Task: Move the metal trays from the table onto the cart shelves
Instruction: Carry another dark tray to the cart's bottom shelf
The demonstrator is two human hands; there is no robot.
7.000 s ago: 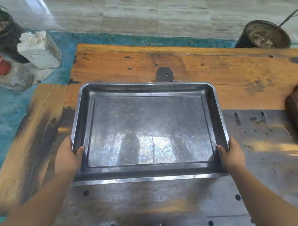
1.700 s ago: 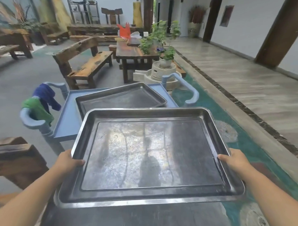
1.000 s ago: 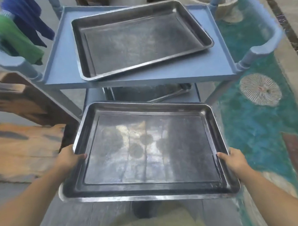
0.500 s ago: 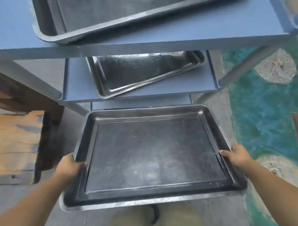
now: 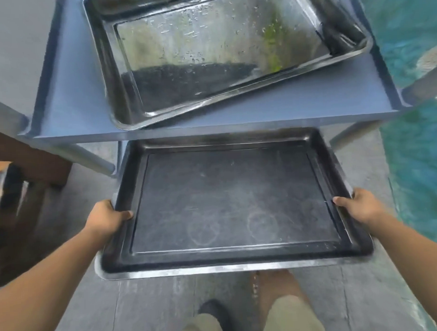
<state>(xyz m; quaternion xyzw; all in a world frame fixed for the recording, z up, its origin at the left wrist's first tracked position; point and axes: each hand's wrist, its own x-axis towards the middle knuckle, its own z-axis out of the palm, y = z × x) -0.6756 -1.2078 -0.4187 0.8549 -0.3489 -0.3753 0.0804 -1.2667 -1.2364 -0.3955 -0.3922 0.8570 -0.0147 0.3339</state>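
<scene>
Gripping the carried tray [image 5: 235, 204] by its two short sides, the left hand [image 5: 104, 217] at 9 o'clock and the right hand [image 5: 360, 206] at 3 o'clock are both closed on the rim, thumbs over the lip and fingers hidden beneath. In the head view, the only one, the tray's far edge now sits under the front lip of the blue cart shelf [image 5: 248, 114] at 12 o'clock, where another tray [image 5: 208, 54] lies askew. Half a second ago the tray hung clear in front of the cart and a lower shelf with its own tray showed above it; now that lower level is hidden behind the carried tray and the shelf overhead. A second ago the tray was level with the top shelf. My reading is that the tray has been lowered and is being fed into a lower level, so this transfer looks nearly finished, though I cannot tell whether it touches anything yet.
</scene>
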